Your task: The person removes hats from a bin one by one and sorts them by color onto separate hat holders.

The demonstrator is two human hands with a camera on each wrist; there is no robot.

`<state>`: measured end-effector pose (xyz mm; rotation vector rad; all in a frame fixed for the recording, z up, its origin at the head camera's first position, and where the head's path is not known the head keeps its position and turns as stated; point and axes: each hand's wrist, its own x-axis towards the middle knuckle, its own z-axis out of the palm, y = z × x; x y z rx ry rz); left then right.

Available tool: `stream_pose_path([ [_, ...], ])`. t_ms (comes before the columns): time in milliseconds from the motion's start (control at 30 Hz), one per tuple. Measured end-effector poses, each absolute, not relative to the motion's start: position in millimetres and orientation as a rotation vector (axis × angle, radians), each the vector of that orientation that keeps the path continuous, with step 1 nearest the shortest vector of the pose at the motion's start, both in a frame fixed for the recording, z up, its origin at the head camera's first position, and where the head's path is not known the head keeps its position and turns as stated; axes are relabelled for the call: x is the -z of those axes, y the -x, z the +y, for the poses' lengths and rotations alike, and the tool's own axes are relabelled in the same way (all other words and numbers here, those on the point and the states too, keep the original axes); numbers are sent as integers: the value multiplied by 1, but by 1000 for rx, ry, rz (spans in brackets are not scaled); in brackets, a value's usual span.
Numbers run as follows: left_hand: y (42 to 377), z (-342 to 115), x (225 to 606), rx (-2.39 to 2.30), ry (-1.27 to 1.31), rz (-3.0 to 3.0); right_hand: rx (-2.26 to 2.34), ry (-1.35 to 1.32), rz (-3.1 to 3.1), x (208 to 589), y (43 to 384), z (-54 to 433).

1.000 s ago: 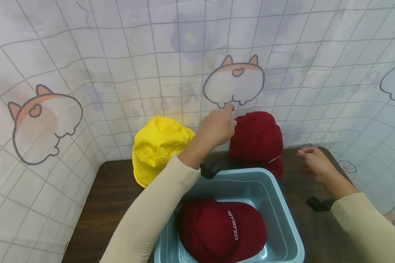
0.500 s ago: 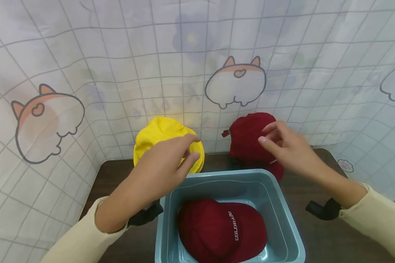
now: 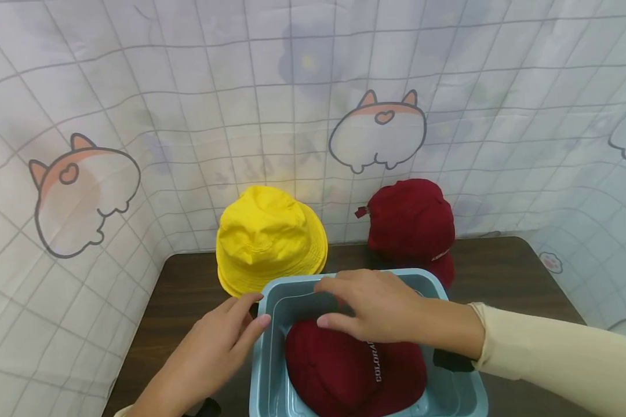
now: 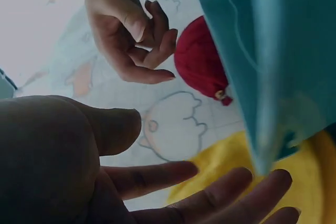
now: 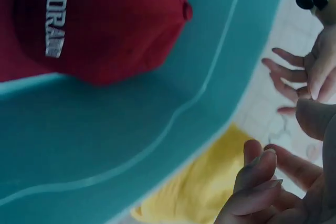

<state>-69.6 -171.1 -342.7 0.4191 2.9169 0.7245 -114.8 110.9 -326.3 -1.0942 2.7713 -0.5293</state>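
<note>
My left hand [image 3: 214, 344] is just left of the light blue bin [image 3: 257, 376], close to its far left corner; its fingers are spread and hold nothing. Over the bin reaches my right hand [image 3: 378, 307], loosely bent, with nothing in its grasp. Inside the bin lies a dark red cap [image 3: 328, 368] with COLORADO lettering on it, partly hidden below the right hand. The right wrist view shows that cap [image 5: 115, 30] apart from the fingers [image 5: 257, 169]. A yellow bucket hat [image 3: 271, 231] stands behind the bin's left corner.
Another dark red cap [image 3: 411, 220] leans against the back cloth, behind the bin's right side. Dark wood table [image 3: 188, 284] lies around the bin. A gridded white cloth [image 3: 240, 87] with cartoon animals encloses the back and sides.
My left hand has come back from between the two rear hats to the bin's left side. My right hand has swung left from beside the rear red cap to over the bin. The hats stay put.
</note>
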Motion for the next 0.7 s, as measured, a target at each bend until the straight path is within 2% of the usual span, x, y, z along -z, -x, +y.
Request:
stream_pose_path([
  [267,64,-172,375,-910,-265,2790,301,1340,2642,361,114,80],
  [500,62,-172,393,-994,-307,2720,-84,1599,2563,381,117,63],
  [700,60,-169,401,-956,-318,2779,-186,1720,2532,394,111,56],
])
